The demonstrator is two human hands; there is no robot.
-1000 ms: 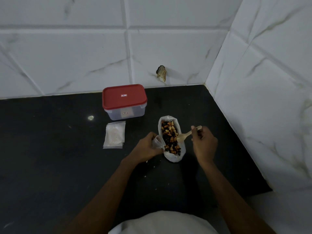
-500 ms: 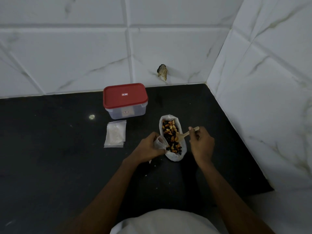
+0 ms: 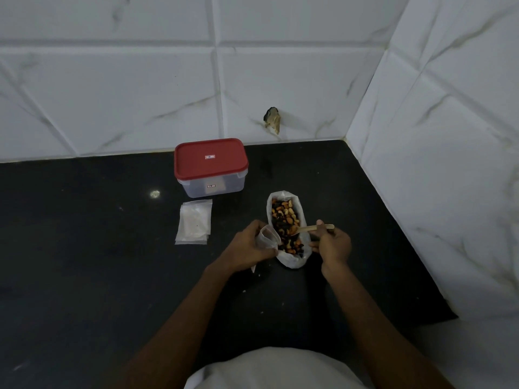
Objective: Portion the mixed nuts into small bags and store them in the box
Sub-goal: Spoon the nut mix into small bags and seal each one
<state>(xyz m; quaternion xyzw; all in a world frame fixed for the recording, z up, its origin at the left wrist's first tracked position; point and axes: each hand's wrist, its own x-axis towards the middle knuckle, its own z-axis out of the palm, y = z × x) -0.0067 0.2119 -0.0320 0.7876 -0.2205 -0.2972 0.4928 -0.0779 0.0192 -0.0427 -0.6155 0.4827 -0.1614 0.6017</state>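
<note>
1. A large white plastic bag (image 3: 293,261) lies open on the black stone surface (image 3: 84,248), near the right-hand wall. Its mouth faces up and shows the mixed nuts (image 3: 283,214), pale cashews among dark pieces.
2. The left hand (image 3: 247,245) grips a small clear plastic bag (image 3: 268,238). Its fingers (image 3: 254,224) are curled round the bag and hold the mouth open just beside the left rim of the large white plastic bag. Whether the two bags touch cannot be told.
3. The right hand (image 3: 332,245) holds a pale wooden spoon (image 3: 314,228) by the handle, its fingers (image 3: 320,223) clamped on it at the right rim of the large bag.
4. The spoon's bowl end rests among the mixed nuts at mid-bag, just right of the small bag's open mouth. The handle sticks out to the right past the fingers.
5. A clear rectangular plastic box (image 3: 213,188) with its red lid (image 3: 210,161) on stands behind and to the left of the nuts, close to the back wall and well apart from both hands.
6. A flat stack of small clear bags (image 3: 195,221) lies just in front of the box, left of the left hand.
7. White marble-patterned wall tiles (image 3: 112,94) rise behind and to the right, with a dark chipped spot (image 3: 271,123) low on the back wall.
</note>
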